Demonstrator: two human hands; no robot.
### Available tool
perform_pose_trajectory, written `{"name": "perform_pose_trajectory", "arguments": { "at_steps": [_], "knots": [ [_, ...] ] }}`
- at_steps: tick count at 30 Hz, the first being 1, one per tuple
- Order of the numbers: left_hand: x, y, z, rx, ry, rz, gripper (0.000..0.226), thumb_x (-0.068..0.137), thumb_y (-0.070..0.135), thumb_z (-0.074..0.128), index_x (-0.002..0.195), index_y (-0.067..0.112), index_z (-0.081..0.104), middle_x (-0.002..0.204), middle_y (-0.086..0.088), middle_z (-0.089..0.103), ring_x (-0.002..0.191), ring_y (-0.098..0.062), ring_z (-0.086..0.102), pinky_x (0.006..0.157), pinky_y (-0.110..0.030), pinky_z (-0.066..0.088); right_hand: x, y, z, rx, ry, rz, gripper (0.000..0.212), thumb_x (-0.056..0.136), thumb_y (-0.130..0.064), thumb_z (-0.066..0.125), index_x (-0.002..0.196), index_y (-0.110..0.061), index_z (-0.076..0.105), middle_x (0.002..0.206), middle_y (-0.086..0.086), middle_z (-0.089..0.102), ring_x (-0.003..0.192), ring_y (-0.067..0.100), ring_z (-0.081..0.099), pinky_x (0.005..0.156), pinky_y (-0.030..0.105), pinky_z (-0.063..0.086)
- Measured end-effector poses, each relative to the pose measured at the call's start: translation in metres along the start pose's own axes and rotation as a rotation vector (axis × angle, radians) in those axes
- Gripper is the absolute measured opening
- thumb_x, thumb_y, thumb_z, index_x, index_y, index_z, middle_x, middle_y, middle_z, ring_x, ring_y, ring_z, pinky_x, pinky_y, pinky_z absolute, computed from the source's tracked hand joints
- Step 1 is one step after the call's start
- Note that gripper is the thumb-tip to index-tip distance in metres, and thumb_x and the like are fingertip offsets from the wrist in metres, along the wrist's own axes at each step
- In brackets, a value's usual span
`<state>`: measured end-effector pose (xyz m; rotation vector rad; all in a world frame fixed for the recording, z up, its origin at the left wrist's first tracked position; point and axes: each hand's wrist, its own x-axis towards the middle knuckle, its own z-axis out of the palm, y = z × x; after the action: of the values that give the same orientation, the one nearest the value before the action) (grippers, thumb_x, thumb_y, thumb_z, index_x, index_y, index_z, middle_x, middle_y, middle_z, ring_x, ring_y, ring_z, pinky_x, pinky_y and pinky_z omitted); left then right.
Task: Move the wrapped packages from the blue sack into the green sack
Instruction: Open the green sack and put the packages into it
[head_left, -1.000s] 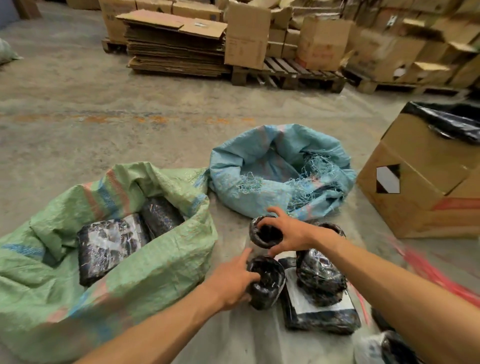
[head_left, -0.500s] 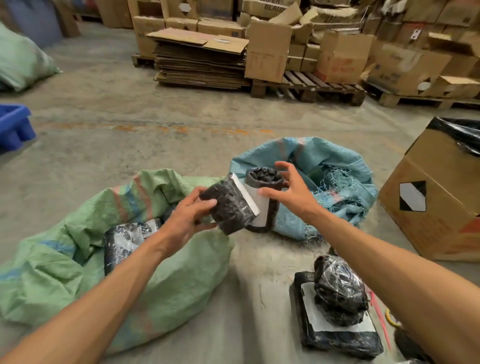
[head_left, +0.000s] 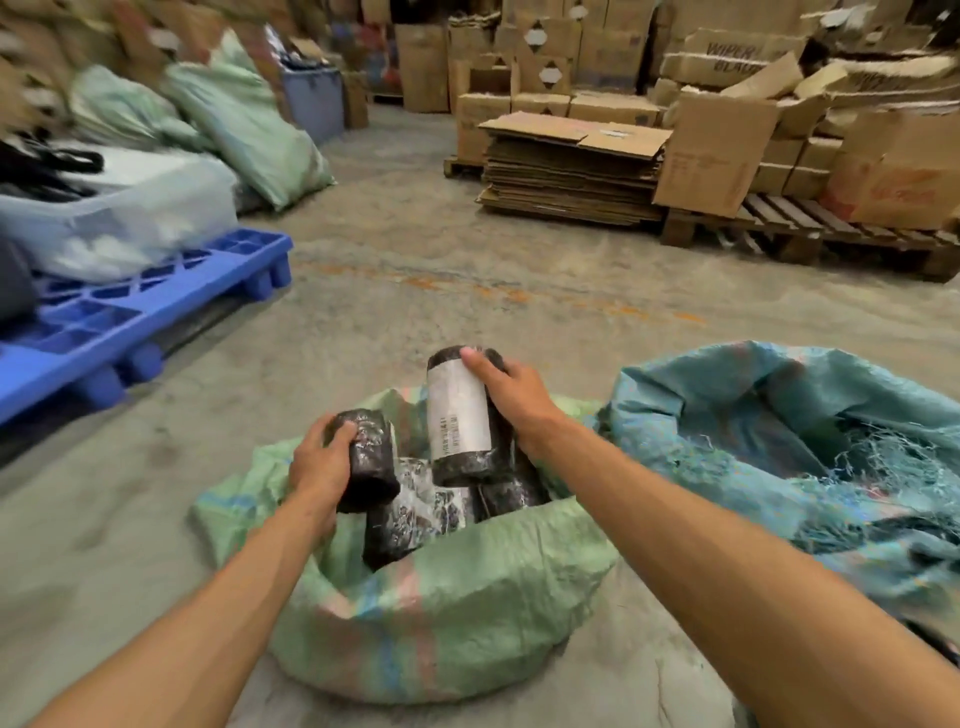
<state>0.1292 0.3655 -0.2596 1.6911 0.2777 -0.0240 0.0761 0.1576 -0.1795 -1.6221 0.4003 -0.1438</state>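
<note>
I am looking down over the open mouth of the green sack, which is sitting on the concrete floor right below me, and both hands are hanging over it, each holding a package. The left hand is curling its fingers around a short black wrapped roll, gripping it from the left side and tilting it just above the sack's near left rim. The right hand is wrapping around a taller black wrapped cylinder with a white label, thumb lying over its top edge, and is keeping it nearly upright above the middle of the opening. Beneath them, more black wrapped packages are lying inside the green sack, one of them with shiny clear film on its face. The blue sack is slumping just beside the green one on the right, its mouth sagging open with frayed threads hanging along the edge; I cannot tell what is lying inside it. Farther off, a blue plastic pallet is carrying bagged goods on the left, and flattened cardboard is stacking up beside boxes on a wooden pallet at the back
</note>
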Motion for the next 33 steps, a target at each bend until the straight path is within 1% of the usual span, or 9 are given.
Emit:
{"name": "perform_pose_trajectory", "arguments": {
  "at_steps": [7, 10, 13, 17, 20, 22, 24, 28, 33],
  "knots": [
    [0.009, -0.054, -0.012, 0.577, 0.023, -0.100, 0.064, 0.096, 0.048, 0.052, 0.153, 0.033, 0.026, 0.156, -0.020, 0.025, 0.145, -0.036, 0.024, 0.117, -0.047, 0.024, 0.030, 0.076, 0.086, -0.101, -0.186, 0.284, 0.111, 0.057, -0.078, 0.068, 0.139, -0.005, 0.048, 0.138, 0.010, 0.056, 0.123, 0.028, 0.055, 0.104, 0.042, 0.047],
    [0.003, -0.065, -0.012, 0.754, -0.037, -0.105, 0.056, 0.105, 0.045, 0.023, 0.157, 0.032, 0.006, 0.164, -0.008, 0.015, 0.151, -0.029, 0.009, 0.120, -0.052, 0.016, 0.024, 0.099, 0.101, -0.209, -0.152, 0.254, 0.101, 0.076, -0.066, 0.067, 0.148, -0.004, 0.032, 0.150, 0.012, 0.043, 0.136, 0.029, 0.043, 0.109, 0.037, 0.038],
    [0.001, -0.058, -0.018, 0.945, 0.021, -0.024, 0.052, 0.104, 0.044, 0.025, 0.155, 0.033, 0.020, 0.162, 0.000, 0.022, 0.146, -0.030, 0.019, 0.113, -0.053, 0.028, 0.023, 0.109, 0.101, -0.229, -0.068, 0.212, 0.106, 0.077, -0.062, 0.070, 0.153, -0.007, 0.020, 0.154, 0.011, 0.037, 0.140, 0.028, 0.038, 0.113, 0.036, 0.034],
    [0.008, -0.040, -0.032, 1.060, 0.280, 0.216, 0.047, 0.090, 0.044, 0.060, 0.134, 0.029, 0.056, 0.139, -0.009, 0.042, 0.123, -0.030, 0.040, 0.096, -0.044, 0.037, 0.030, 0.110, 0.090, -0.195, -0.303, 0.319, 0.125, 0.066, -0.061, 0.080, 0.155, -0.009, 0.010, 0.157, 0.004, 0.028, 0.141, 0.024, 0.034, 0.112, 0.035, 0.034],
    [0.025, -0.037, -0.054, 1.038, 0.207, -0.173, 0.062, 0.085, 0.043, 0.064, 0.141, 0.027, 0.041, 0.140, -0.016, 0.045, 0.127, -0.036, 0.038, 0.101, -0.043, 0.033, 0.027, 0.117, 0.091, -0.326, -0.330, 0.353, 0.138, 0.041, -0.072, 0.084, 0.152, -0.021, 0.019, 0.147, 0.001, 0.043, 0.129, 0.023, 0.048, 0.108, 0.041, 0.042],
    [0.029, -0.034, -0.066, 0.945, 0.081, -0.306, 0.050, 0.087, 0.032, 0.060, 0.133, 0.016, 0.049, 0.133, -0.015, 0.057, 0.121, -0.037, 0.051, 0.097, -0.040, 0.041, 0.026, 0.126, 0.099, -0.367, -0.275, 0.325, 0.151, 0.025, -0.086, 0.075, 0.151, -0.025, 0.019, 0.146, 0.002, 0.046, 0.129, 0.024, 0.049, 0.107, 0.044, 0.044],
    [0.026, -0.026, -0.072, 0.929, 0.144, -0.163, 0.034, 0.090, 0.028, 0.053, 0.122, 0.016, 0.058, 0.123, -0.014, 0.064, 0.111, -0.037, 0.059, 0.089, -0.039, 0.047, 0.019, 0.121, 0.109, -0.428, -0.253, 0.287, 0.154, 0.028, -0.094, 0.066, 0.154, -0.025, 0.009, 0.152, 0.007, 0.040, 0.134, 0.029, 0.046, 0.109, 0.046, 0.041],
    [0.007, 0.011, -0.065, 0.880, 0.257, 0.173, 0.028, 0.093, 0.030, 0.049, 0.120, 0.025, 0.053, 0.110, -0.012, 0.067, 0.102, -0.037, 0.060, 0.079, -0.040, 0.042, 0.007, 0.108, 0.129, -0.722, -0.217, 0.248, 0.131, 0.070, -0.081, 0.059, 0.154, -0.014, -0.016, 0.161, 0.020, 0.011, 0.141, 0.039, 0.032, 0.110, 0.050, 0.036],
    [-0.010, 0.016, -0.062, 0.721, 0.243, 0.358, 0.020, 0.090, 0.025, 0.055, 0.110, 0.031, 0.055, 0.088, -0.001, 0.068, 0.086, -0.029, 0.061, 0.076, -0.039, 0.043, 0.003, 0.093, 0.147, -0.830, -0.238, 0.256, 0.129, 0.074, -0.076, 0.061, 0.151, -0.019, -0.026, 0.159, 0.027, 0.005, 0.139, 0.042, 0.034, 0.106, 0.047, 0.038]
  ]
}}
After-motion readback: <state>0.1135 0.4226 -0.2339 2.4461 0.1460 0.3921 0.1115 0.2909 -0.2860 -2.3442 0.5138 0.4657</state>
